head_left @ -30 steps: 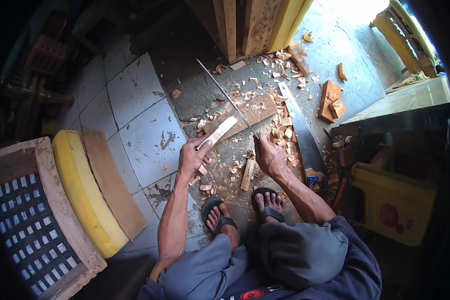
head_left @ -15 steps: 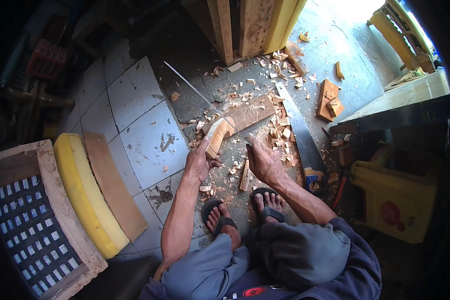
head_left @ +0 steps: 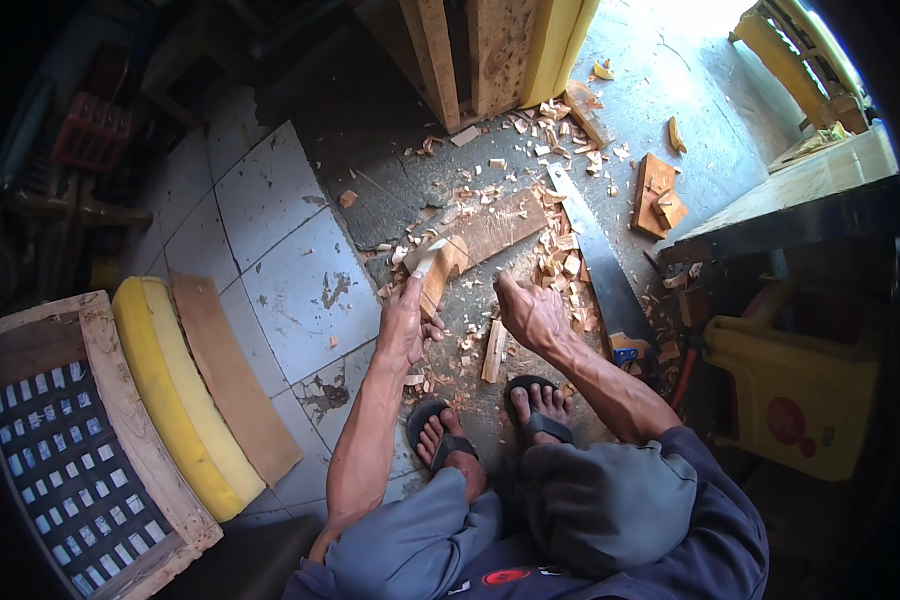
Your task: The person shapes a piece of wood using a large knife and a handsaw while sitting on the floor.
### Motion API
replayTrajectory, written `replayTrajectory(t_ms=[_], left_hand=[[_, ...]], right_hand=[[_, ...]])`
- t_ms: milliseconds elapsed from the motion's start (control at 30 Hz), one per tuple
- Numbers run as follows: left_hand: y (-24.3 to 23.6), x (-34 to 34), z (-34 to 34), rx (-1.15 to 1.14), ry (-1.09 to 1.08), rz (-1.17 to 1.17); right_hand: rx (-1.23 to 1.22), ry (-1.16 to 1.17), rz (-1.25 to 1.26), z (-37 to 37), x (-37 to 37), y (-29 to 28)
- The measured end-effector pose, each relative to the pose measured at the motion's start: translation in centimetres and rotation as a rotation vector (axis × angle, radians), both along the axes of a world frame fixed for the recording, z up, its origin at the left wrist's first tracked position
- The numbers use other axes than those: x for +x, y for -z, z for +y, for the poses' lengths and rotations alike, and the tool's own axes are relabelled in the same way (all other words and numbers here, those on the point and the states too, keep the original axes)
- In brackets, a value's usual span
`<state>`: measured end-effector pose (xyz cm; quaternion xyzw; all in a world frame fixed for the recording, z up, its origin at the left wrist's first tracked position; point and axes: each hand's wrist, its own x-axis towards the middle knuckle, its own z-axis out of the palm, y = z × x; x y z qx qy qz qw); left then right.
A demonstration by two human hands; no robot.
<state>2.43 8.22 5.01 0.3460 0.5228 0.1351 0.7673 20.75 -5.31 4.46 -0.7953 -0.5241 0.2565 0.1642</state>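
My left hand [head_left: 402,328] grips a short curved piece of wood [head_left: 435,285], tilted up with its rounded end away from me. A bright pale strip shows along the wood's left side. To the right, my right hand [head_left: 532,312] is closed, with fingers wrapped round the near end of a long thin blade [head_left: 477,262]. The blade is thin and blurred, so its exact kind and its contact with the wood are hard to make out. Behind the curved piece, a flat wooden board [head_left: 505,228] lies on the floor among chips.
A handsaw [head_left: 602,265] lies right of my hands, near wood blocks [head_left: 654,195]. Wood shavings [head_left: 570,265] cover the floor. A yellow plastic container [head_left: 790,400] stands at right, a wooden frame with black webbing [head_left: 150,420] and yellow foam [head_left: 185,400] at left. My sandalled feet are close below.
The long blade stood out brightly beyond the wood before; now its far part is barely visible. The curved wood has turned slightly, and a pale strip shows on its left side.
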Motion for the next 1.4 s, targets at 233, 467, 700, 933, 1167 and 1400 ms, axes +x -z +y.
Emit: replayTrajectory(t_ms=[233, 467, 700, 933, 1167, 1400], left_hand=[[-0.2, 0.3, -0.4, 0.105, 0.022, 0.002], [1.0, 0.1, -1.2, 0.071, 0.060, 0.002], [1.1, 0.3, -3.0, 0.120, 0.066, 0.000], [1.3, 0.4, -3.3, 0.127, 0.045, -0.003], [1.7, 0.8, -4.4, 0.140, 0.038, -0.052], [2.3, 0.4, -4.3, 0.123, 0.013, -0.062]], right_hand=[[-0.207, 0.051, 0.040, 0.3, 1.0, 0.8], [-0.185, 0.075, 0.030, -1.3, 1.8, 3.6], [-0.011, 0.018, -0.021, -2.1, 1.3, 3.3], [0.001, 0.084, -0.023, -1.2, 0.1, 1.9], [0.136, 0.094, 0.004, -1.9, 0.3, 3.1], [0.263, 0.119, 0.065, -1.0, -0.3, 2.6]])
